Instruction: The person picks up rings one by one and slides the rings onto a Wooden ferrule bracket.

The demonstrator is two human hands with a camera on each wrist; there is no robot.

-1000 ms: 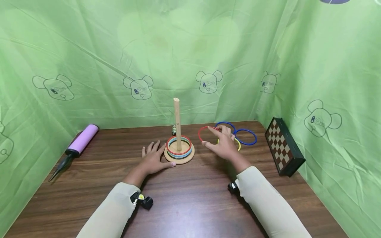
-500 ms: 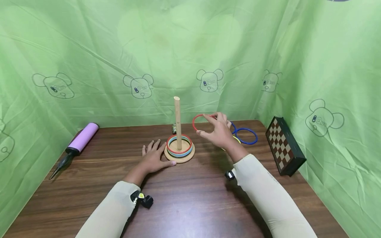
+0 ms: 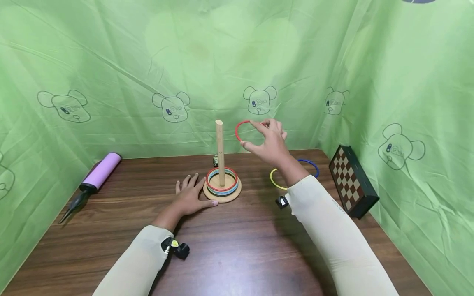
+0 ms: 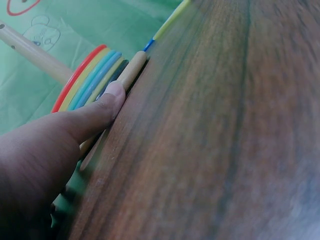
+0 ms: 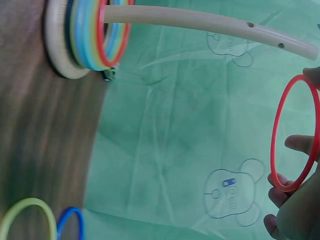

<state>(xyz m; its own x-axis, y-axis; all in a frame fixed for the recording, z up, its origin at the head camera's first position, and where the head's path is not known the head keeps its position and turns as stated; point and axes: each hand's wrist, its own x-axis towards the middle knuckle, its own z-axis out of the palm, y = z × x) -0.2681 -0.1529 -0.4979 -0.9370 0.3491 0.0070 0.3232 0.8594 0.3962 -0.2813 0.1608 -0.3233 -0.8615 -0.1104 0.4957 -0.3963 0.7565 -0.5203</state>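
Observation:
My right hand pinches a red ring between thumb and fingers, raised off the table just right of the peg's upper half. In the right wrist view the red ring hangs apart from the wooden peg. The peg stands upright on a round wooden base. Around its foot lies a stack of rings, red on top, with yellow, blue and dark ones below. My left hand rests at the base's left side, fingers spread and straight, the thumb touching the base's front edge.
A yellow ring and a blue ring lie at right, partly hidden by the right arm. A chessboard box stands at the right edge. At left lies a purple hand pump. A small patterned object sits behind the peg.
My right hand has lifted the red ring from the table beside the other loose rings and moved it up and left toward the peg. The left hand has stayed at the base.

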